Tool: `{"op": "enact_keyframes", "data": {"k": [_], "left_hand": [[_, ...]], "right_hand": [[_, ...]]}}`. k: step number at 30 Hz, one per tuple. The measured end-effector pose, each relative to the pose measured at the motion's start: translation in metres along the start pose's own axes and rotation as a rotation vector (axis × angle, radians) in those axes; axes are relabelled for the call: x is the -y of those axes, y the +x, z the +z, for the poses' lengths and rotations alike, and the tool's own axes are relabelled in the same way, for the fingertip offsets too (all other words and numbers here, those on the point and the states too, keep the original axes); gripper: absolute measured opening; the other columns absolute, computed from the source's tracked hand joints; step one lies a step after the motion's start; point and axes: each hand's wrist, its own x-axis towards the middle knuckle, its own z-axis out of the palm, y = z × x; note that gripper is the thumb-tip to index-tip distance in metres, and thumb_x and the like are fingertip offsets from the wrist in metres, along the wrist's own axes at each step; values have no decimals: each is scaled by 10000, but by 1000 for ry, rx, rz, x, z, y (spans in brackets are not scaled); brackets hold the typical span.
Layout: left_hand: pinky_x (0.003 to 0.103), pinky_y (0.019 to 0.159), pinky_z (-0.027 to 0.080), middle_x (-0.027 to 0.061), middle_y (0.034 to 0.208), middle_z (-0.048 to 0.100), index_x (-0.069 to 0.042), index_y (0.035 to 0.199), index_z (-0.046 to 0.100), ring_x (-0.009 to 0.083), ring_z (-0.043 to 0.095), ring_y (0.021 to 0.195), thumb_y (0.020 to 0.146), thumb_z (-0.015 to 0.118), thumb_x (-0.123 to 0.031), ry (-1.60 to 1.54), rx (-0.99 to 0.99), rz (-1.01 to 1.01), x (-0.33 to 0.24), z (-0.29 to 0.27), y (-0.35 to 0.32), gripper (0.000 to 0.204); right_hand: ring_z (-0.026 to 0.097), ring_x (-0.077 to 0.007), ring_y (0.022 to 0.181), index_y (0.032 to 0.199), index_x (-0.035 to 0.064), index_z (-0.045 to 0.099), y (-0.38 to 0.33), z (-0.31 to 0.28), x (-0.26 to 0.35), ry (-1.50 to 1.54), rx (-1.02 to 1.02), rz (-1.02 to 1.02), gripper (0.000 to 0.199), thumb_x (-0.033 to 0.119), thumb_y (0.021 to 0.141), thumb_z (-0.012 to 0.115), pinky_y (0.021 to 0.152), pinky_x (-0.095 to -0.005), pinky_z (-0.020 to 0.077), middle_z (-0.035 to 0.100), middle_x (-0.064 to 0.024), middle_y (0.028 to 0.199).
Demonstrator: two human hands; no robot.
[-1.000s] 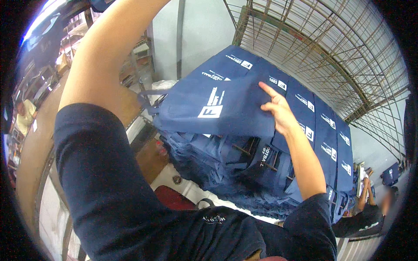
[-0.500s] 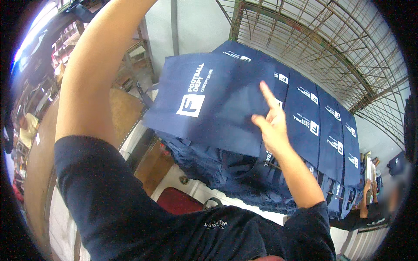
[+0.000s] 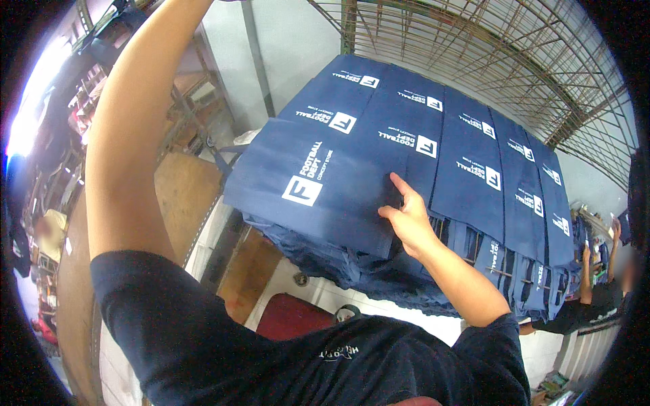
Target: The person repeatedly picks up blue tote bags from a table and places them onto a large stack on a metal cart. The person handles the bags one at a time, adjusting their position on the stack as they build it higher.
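Observation:
My right hand is at the near edge of a wide stack of navy fabric pieces with white prints. Its thumb and index finger are spread apart, and the remaining fingers are mostly hidden. Under or beside these fingers lies one loose navy fabric piece, its print turned differently from the rows behind it. It covers the stack's near left corner. My left arm reaches up along the left side, and its hand is beyond the top edge of the picture.
A wire mesh rack rises behind the stack. Below stands a dark red seat on a tiled floor. A brown tabletop is at the left. Another person's arm shows at the far right; someone else sits far left.
The loose navy piece has come down and nearer, uncovering printed rows behind it. My right hand has moved slightly down and left with it. My left arm has gone further up, out of the picture.

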Motion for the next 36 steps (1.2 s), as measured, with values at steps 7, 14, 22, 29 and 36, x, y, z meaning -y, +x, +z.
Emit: {"op": "enact_keyframes", "data": {"k": [7,14,22,29,36], "left_hand": [[475,1062,363,202,1563,12,-368,1501,229,408,389,1257,580,841,-225,-17,-1,-22,0,5,-1,1115],[479,1064,366,204,1559,-20,-341,1503,238,413,395,1231,565,848,-235,-43,33,-43,5,2,-2,1124],[530,1069,323,219,1561,-22,-320,1498,273,456,353,1264,555,842,-373,-32,5,-28,2,6,-4,1103],[565,1092,260,230,1559,23,-276,1463,370,471,293,1307,671,705,-596,-127,-74,-41,6,18,3,918],[510,1113,203,144,1580,128,-247,1429,424,381,227,1401,856,577,-457,-154,-614,123,11,71,-7,629]], "right_hand": [[332,-314,1376,1403,-82,357,-1,0,-11,67,-33,41,737,13,727,634,1133,-349,251,380,-241,1447],[358,-325,1355,1385,-91,378,-16,2,2,-106,-120,-12,719,37,726,637,1126,-354,268,406,-237,1415],[418,-285,1293,1405,-57,372,-13,-9,-7,-171,-86,-20,728,60,749,663,1035,-319,360,405,-187,1407],[359,-324,1323,1445,20,321,-54,-19,16,-59,-111,-129,799,135,760,717,1086,-415,307,288,-192,1447],[535,-248,1157,1280,43,535,-130,-123,31,-277,-375,-474,540,95,759,667,924,-362,445,529,-143,1276]]}}
